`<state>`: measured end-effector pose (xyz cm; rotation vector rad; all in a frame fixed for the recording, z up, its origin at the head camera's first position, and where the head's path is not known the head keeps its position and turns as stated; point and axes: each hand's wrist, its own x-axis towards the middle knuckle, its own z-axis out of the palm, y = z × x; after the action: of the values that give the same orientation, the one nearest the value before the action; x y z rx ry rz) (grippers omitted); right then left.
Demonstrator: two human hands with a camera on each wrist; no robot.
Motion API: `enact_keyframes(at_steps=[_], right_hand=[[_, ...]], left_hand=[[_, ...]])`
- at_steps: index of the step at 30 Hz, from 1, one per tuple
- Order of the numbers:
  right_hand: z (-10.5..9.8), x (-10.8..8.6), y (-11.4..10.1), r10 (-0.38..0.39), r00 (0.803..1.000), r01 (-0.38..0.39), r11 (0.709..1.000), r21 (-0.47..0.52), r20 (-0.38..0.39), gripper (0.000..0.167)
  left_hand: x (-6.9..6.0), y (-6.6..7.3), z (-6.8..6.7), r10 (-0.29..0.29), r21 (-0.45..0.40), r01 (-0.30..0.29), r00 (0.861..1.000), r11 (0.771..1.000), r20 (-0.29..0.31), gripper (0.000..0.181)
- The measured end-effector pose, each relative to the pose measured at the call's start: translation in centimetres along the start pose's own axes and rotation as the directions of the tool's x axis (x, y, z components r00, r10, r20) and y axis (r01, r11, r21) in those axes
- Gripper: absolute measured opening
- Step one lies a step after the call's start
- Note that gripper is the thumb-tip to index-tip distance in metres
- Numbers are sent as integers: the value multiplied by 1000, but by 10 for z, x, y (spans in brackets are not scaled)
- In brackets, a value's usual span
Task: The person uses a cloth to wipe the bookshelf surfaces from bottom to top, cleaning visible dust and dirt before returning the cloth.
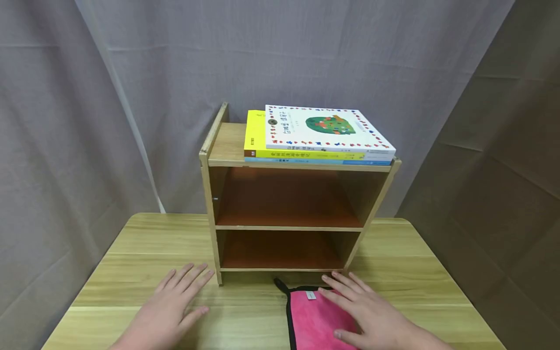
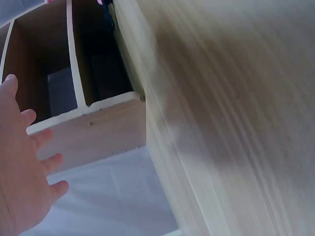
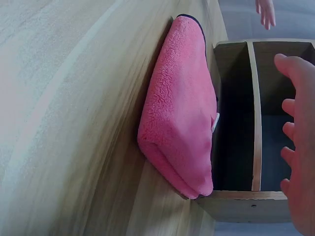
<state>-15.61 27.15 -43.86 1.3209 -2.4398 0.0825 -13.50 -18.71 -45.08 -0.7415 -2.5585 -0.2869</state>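
A folded pink cloth (image 1: 312, 321) with black edging, a black loop and a small white tag lies on the table before a wooden shelf (image 1: 288, 228). My right hand (image 1: 372, 311) is over the cloth's right part in the head view, fingers spread; the right wrist view shows a gap between this hand (image 3: 301, 137) and the cloth (image 3: 179, 113). To the left of the cloth my left hand (image 1: 168, 306) hovers with straight, spread fingers near the shelf's left foot. Neither hand holds anything.
On the shelf top lie stacked books: a white one (image 1: 328, 127) uppermost, a yellow one (image 1: 254, 131) beneath it, and blue at the bottom. Two compartments face me. The table (image 1: 162, 243) has rounded back corners, and grey curtains (image 1: 175, 97) hang behind and beside it.
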Motion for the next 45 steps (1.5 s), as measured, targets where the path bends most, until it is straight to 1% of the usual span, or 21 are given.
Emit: enact_keyframes(at_steps=[5, 10, 14, 18, 21, 25, 29, 32, 36, 39, 43, 45], right_hand=[[4, -2, -1, 9, 1000, -9, 1000, 1, 26, 84], [7, -5, -2, -4, 999, 5, 1000, -20, 45, 81], [8, -8, -3, 1, 997, 0, 1000, -19, 75, 75], [10, -11, -4, -2, 996, 3, 1000, -11, 90, 73], [11, -12, -5, -15, 996, 17, 1000, -16, 89, 73], [11, -12, -8, -19, 992, 18, 1000, 8, 122, 75], [12, -12, -11, 8, 983, -16, 999, 44, 181, 76], [12, -12, -13, 26, 974, -44, 996, 78, 225, 75], [14, -11, -15, 39, 962, -73, 990, 119, 272, 75], [16, -10, -16, 32, 961, -67, 991, 120, 273, 74], [19, -10, -18, 14, 967, -44, 993, 109, 256, 73], [20, -9, -18, 2, 968, -30, 993, 111, 250, 72]], left_hand=[[4, -3, -5, -86, -11, 85, 996, 996, -7, 66], [8, -3, -8, -172, -73, 173, 985, 982, 10, 61], [10, -2, -10, -249, -114, 251, 968, 961, 27, 61], [12, 0, -11, -322, -135, 328, 945, 935, 64, 63], [15, 1, -11, -361, -159, 370, 929, 915, 82, 63], [18, 2, -10, -381, -195, 392, 920, 899, 95, 62], [19, 3, -8, -399, -224, 416, 909, 882, 116, 64], [21, 4, -7, -424, -263, 446, 895, 855, 140, 65], [26, 6, -7, -441, -335, 469, 883, 817, 160, 65], [30, 8, -8, -444, -372, 472, 881, 799, 162, 64], [36, 10, -7, -451, -401, 475, 878, 784, 159, 64], [39, 10, -7, -451, -419, 471, 879, 777, 152, 64]])
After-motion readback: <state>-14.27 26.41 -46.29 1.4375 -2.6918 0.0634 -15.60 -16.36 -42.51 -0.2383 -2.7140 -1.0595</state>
